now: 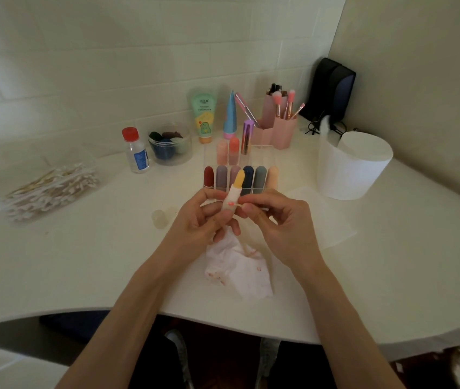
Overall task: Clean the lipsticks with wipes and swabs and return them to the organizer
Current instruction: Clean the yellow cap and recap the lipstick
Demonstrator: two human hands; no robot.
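Wiping step under way: left hand grips the uncapped yellow lipstick upright, just in front of the organizer; right hand pinches the wipe wrapped round its tube. Next probably needs the cap refitted, then a free slot.

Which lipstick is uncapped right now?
The yellow lipstick pinched between left hand and right hand, bare tip showing; the others stand capped in the organizer.

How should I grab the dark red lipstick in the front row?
Pinch the dark red lipstick by its top, from above. It stands upright in the organizer, its base walled in, with a grey lipstick close beside it.
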